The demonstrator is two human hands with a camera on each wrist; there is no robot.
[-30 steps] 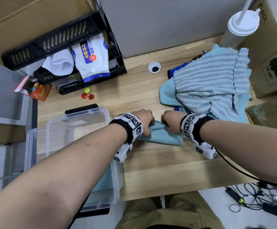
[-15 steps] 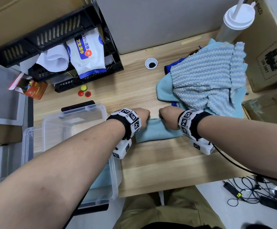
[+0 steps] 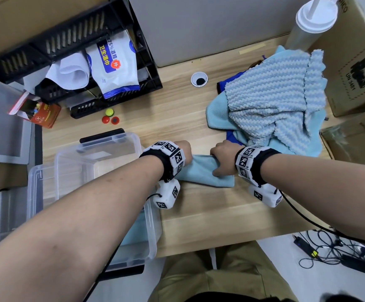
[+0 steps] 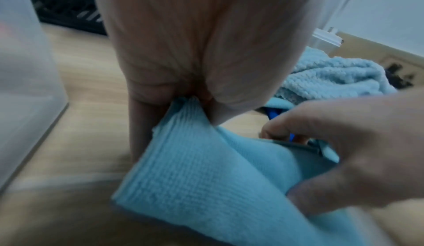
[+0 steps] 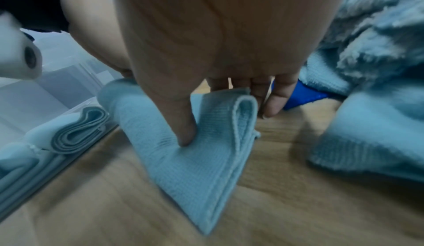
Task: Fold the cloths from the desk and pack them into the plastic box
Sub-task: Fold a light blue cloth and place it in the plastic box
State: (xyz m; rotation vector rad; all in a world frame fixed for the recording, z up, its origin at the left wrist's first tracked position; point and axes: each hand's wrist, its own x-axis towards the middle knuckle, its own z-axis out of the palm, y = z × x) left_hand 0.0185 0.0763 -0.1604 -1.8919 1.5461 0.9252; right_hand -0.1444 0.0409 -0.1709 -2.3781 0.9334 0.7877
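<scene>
A small light-blue cloth [image 3: 201, 173] [image 4: 206, 182] [image 5: 201, 161], folded over, lies on the wooden desk [image 3: 220, 214] near its front edge. My left hand [image 3: 182, 149] [image 4: 188, 97] pinches its left end. My right hand [image 3: 222, 156] [image 5: 220, 108] grips its right end, thumb pressed on top and fingers behind the fold. A clear plastic box [image 3: 103, 162] stands just left of my hands; a folded blue cloth [image 5: 75, 132] lies inside it. A pile of unfolded cloths [image 3: 273, 105], striped fluffy blue on top, sits at the back right.
A black crate [image 3: 72, 51] with a wipes pack stands at the back left. Three small coloured caps [image 3: 109, 117] lie before it. A lidded cup [image 3: 307, 25] and cardboard boxes [image 3: 355, 62] line the right side. A cable hole [image 3: 199, 79] is mid-desk.
Both hands kept hold of the cloth's ends and moved apart, drawing the folded cloth out flatter between them.
</scene>
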